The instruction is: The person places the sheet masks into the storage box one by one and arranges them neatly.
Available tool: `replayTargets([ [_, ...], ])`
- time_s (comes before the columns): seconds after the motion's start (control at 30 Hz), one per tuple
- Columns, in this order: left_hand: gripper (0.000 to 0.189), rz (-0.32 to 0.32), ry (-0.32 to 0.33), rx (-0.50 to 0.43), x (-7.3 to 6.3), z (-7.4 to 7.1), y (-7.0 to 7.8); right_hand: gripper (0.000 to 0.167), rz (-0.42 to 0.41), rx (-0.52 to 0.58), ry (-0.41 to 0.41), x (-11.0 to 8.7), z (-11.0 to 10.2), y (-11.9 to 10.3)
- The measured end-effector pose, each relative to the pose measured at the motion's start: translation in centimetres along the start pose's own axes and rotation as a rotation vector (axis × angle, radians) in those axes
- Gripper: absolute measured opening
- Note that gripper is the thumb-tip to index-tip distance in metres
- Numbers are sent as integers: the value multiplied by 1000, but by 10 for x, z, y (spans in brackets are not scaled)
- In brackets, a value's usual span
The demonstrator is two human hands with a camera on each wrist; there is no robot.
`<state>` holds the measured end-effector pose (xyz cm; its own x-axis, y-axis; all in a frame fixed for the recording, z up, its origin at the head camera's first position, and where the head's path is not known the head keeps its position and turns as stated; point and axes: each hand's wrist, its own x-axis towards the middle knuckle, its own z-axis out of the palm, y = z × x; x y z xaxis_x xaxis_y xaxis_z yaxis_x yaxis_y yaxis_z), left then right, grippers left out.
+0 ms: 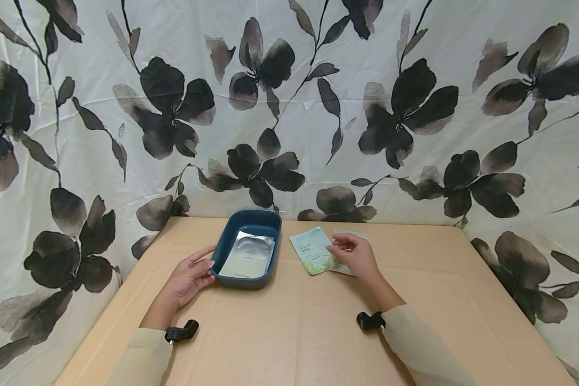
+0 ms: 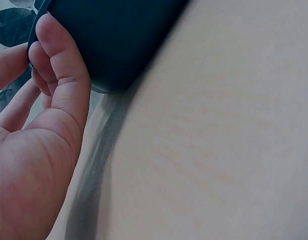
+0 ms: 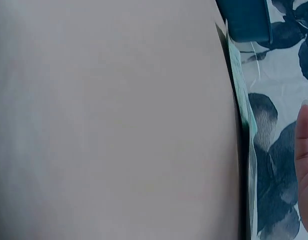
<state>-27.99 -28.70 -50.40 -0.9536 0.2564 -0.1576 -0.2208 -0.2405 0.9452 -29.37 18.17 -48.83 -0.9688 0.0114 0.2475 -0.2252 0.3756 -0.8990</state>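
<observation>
Left hand grips blue tray at left edge; right hand, fingers loose, hovers over packets; tabletop extends rightward.

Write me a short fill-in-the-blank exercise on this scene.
The person's left hand grips the dark blue rectangular tub at its ____ side.
A rectangular silver-and-cream foil packet lies inside the ____.
Between the tub and right hand lies a thin rectangular sachet, mint ____.
Small black devices sit at both ____.

Missing words: left; tub; green; wrists.
</observation>
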Motion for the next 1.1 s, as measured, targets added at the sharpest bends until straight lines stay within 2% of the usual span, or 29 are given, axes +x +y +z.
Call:
replayTargets([
  [0.27, 64, -1, 8, 3, 0, 0, 0, 40, 45, -16, 22, 1, -17, 5],
  [0.43, 64, -8, 13, 2, -1, 2, 0, 48, 90, -3, 30, 4, -28, 9],
  [0.63, 65, -5, 9, -14, -1, 3, 0, 51, 163, 26, 28, 10, -42, 17],
  [0.83, 66, -4, 6, -16, 0, 4, 1, 50, 198, 50, 54, 20, -52, 25],
  [1.1, 64, 6, 8, -3, 0, 5, 0, 56, 294, -5, 67, 32, -64, 42],
])
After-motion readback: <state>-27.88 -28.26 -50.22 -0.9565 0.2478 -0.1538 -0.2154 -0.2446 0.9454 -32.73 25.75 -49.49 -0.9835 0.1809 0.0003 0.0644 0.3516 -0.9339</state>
